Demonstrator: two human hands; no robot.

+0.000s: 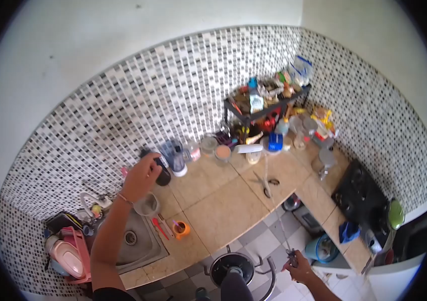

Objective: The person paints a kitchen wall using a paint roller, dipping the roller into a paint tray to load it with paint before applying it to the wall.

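Note:
My left hand point(142, 176) reaches over the back of the counter beside the sink. Its fingers are bent round the upper part of a dark bottle point(163, 175). Low on the right, my right hand point(299, 267) is closed round the handle of a long thin metal utensil point(281, 228), which points up toward the counter edge. Between the hands, scissors point(266, 184) lie on the tiled counter point(218, 195). An orange cup point(181, 230) and a red-handled utensil point(160, 228) are near the sink point(140, 243).
Clear bottles point(176, 160) and jars stand along the wall. A black rack point(247, 116) holds packets. The stove point(358, 193) is at the right, with a blue bucket point(322, 248) below. A round black-topped stool point(232, 269) stands before the counter. Pink dish rack point(80, 251) at left.

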